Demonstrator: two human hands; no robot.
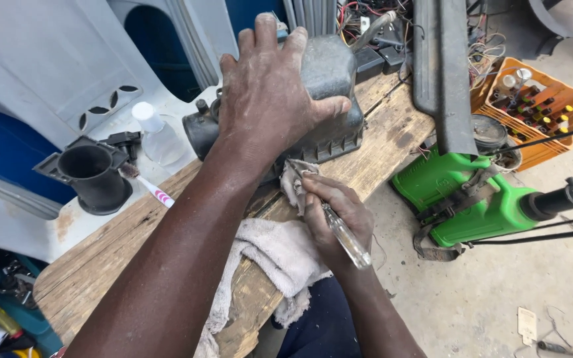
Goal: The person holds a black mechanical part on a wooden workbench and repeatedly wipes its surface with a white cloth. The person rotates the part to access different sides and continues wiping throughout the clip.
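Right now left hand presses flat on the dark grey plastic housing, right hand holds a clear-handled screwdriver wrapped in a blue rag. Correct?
Not quite: in the head view the rag is off-white, not blue. Left hand does press on the dark grey plastic housing; right hand holds the clear-handled screwdriver.

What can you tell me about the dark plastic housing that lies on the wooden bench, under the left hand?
The dark plastic housing is a boxy, grey-black part, dusty and worn, with a ribbed rim along its lower edge and a round black tube at its left end. It sits on the wooden bench, near the far edge. The left hand lies flat on its top with fingers spread. At its lower front edge, the right hand presses a pale rag and holds a clear-handled screwdriver.
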